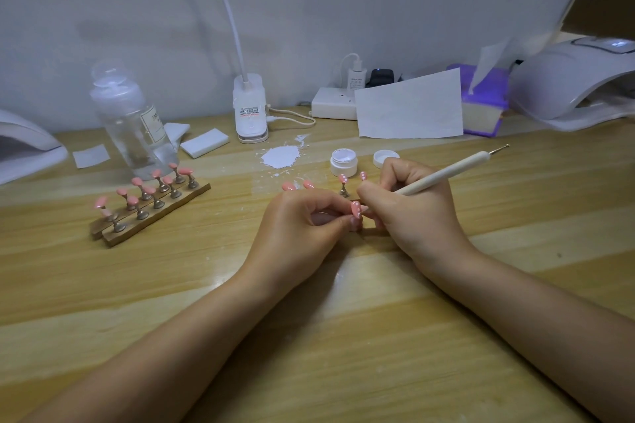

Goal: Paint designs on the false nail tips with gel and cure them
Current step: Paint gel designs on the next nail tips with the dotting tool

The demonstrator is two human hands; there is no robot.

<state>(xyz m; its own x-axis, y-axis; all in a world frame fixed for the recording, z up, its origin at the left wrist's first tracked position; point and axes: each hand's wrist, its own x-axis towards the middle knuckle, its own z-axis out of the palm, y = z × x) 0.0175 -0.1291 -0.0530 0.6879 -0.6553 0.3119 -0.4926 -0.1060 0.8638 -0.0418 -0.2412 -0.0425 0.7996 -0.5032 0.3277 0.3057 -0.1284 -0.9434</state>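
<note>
My left hand (302,223) pinches the stand of a pink nail tip (356,209) that carries white dots. My right hand (409,213) grips a cream dotting pen (446,172); its lower end touches that tip, and its far metal ball end points up and right. Behind my hands stand more pink tips: two dotted ones (343,178) and two plain ones (288,186). An open white gel jar (343,161) sits beside its lid (385,157). Wooden racks (151,216) at the left hold several plain pink tips.
A white curing lamp (574,79) stands at the far right and another (24,148) at the left edge. A clear bottle (134,124), a white desk lamp base (251,110), a white gel smear (280,156), paper sheet (409,106) and purple tissue box (484,99) line the back.
</note>
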